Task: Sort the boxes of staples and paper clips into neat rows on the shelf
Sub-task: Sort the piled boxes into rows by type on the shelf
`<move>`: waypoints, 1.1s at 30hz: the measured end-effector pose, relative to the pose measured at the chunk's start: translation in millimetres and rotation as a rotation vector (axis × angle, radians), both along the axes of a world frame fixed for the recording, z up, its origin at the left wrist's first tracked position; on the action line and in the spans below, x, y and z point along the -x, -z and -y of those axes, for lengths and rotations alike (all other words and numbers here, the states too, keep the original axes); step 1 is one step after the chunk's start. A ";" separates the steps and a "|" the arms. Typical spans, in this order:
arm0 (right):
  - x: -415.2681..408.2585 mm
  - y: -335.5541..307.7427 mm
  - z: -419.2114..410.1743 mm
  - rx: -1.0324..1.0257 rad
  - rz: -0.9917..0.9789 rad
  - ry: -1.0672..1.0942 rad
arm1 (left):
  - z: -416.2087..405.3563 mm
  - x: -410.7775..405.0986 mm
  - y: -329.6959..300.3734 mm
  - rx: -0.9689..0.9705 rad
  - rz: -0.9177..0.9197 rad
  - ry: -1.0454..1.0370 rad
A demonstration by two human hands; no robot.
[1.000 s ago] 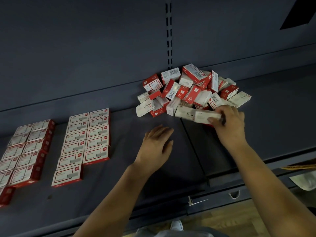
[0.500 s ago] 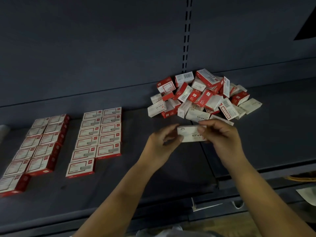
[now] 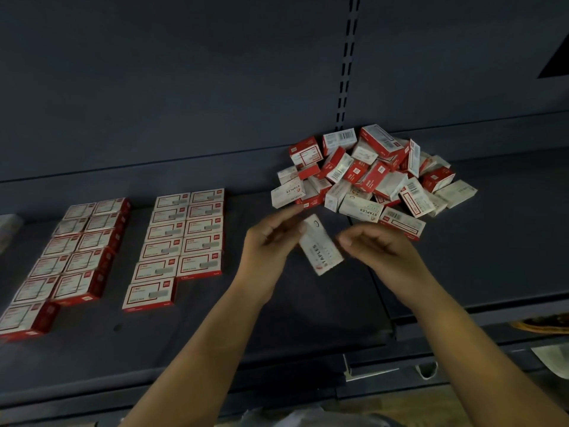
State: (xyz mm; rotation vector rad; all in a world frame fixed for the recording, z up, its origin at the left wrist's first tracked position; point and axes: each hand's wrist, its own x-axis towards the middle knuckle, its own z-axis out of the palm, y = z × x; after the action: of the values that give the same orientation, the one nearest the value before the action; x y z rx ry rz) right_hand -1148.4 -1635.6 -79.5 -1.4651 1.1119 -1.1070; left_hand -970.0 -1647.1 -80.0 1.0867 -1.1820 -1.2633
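Left hand point(image 3: 271, 241) pinches a white cardboard staples box point(image 3: 321, 245) — right hand point(image 3: 377, 248) loosely curled beside it, its grip uncertain — above the matte shelf point(image 3: 308, 318).

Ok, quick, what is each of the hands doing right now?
Left hand: pinching the top of the white staples box.
Right hand: fingers at the box's side; grip cannot be told.

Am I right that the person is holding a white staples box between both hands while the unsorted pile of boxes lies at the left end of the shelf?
Not quite: the head view shows the pile toward the right; neat rows fill the left.
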 end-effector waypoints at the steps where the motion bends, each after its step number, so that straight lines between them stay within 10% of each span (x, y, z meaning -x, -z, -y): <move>1: -0.4 -1.1 0.5 -0.002 -0.023 -0.047 | -0.1 -1.5 -0.3 0.015 0.000 0.004; 33: -190.7 -17.7 -1.2 0.058 -0.281 -0.192 | -46.2 -215.9 -11.5 0.147 0.416 0.047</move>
State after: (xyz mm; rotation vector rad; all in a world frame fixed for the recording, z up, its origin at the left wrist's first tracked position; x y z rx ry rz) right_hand -957.7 -1634.4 -61.8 -1.7735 1.1087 -0.8225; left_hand -754.1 -1600.9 -68.5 1.2527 -1.5935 -0.9912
